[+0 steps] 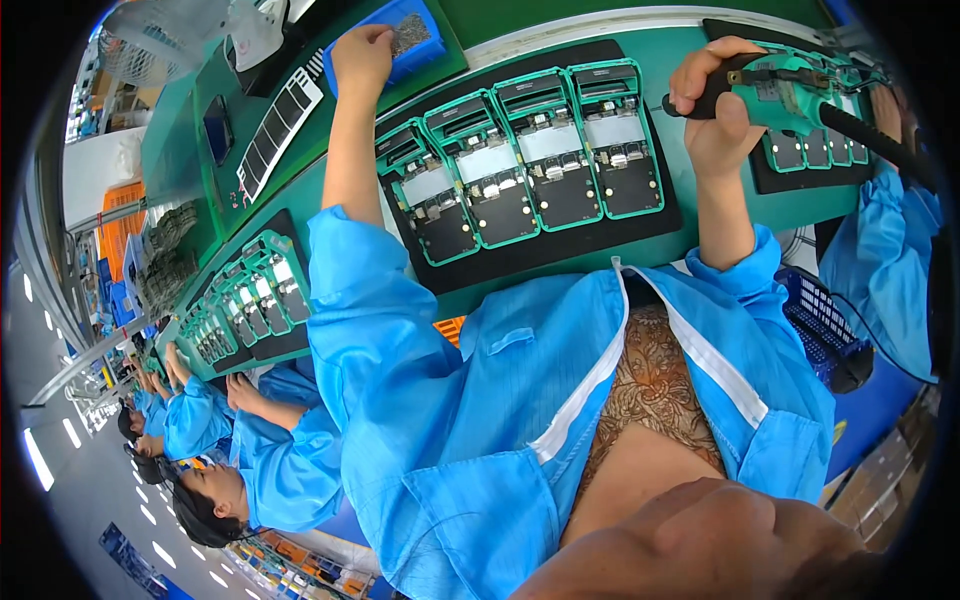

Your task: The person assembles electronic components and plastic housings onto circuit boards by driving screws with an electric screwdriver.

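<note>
My left hand [362,58] is at the near edge of a blue bin [436,47] of small metal pieces [408,36], which look like screws. Its fingers are pinched together; whatever they hold is too small to make out. My right hand [716,105] is wrapped round the black end of a teal and black electric screwdriver [775,92], raised over the right of the bench. The tool's tip is hard to make out. Between my hands lies a black board [655,215] carrying several green-framed device housings [545,150] with circuit parts inside.
Another board of similar housings [815,150] is at the right, beside a co-worker's sleeve [885,260]. A black hose-like cable [870,140] runs from the screwdriver. A white slotted strip [280,130] lies on the left, with more housings [260,295] near other workers. A blue basket [815,315] stands lower right.
</note>
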`<state>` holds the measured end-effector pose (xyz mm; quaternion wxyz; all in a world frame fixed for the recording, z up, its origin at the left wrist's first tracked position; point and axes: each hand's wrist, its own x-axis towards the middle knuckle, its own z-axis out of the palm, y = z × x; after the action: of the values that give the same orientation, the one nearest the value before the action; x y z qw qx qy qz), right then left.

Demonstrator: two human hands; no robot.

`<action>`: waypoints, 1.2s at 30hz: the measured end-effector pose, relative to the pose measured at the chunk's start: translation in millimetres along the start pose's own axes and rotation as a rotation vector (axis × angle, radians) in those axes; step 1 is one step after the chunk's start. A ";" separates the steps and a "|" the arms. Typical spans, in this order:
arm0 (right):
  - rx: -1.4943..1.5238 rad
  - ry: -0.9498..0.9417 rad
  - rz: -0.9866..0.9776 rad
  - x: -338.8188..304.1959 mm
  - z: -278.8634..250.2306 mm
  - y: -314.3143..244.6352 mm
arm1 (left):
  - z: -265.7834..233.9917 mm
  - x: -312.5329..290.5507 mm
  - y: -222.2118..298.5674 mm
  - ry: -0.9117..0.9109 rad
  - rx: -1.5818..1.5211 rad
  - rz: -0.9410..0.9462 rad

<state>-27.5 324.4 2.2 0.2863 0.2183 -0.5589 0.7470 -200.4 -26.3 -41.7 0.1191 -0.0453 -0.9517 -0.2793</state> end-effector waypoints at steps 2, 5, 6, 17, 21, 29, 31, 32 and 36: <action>0.025 -0.001 0.018 -0.5 4.0 -1.2 | -3.7 -6.0 -3.7 0.068 0.027 0.022; 0.004 0.029 0.033 -0.7 7.3 -4.9 | -11.5 -22.8 26.3 0.165 -0.021 0.104; 0.029 0.048 0.050 -2.2 0.9 -6.0 | -8.7 -32.4 54.4 0.188 -0.108 0.166; 0.255 -0.057 -0.039 -1.0 25.6 -34.4 | 40.2 -173.7 186.0 -0.137 -0.390 0.500; 0.218 -0.050 -0.009 -5.2 26.7 -33.6 | 39.8 -176.5 187.8 -0.073 -0.351 0.571; 0.179 -0.034 0.060 -9.9 33.7 -33.1 | 38.8 -180.2 189.3 -0.066 -0.372 0.558; 0.171 -0.022 0.100 -12.0 41.1 -31.5 | 38.3 -180.6 189.0 -0.076 -0.353 0.549; 0.151 -0.036 0.111 -11.8 43.9 -29.2 | 39.1 -178.8 188.0 -0.059 -0.220 0.605; 0.064 -0.052 0.063 -6.9 37.4 -8.1 | 10.4 -148.1 184.7 -0.068 0.020 0.523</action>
<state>-16.7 289.0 13.9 0.2408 0.2291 -0.5485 0.7673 -30.9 131.6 8.7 0.1554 -0.2978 -0.9139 -0.2277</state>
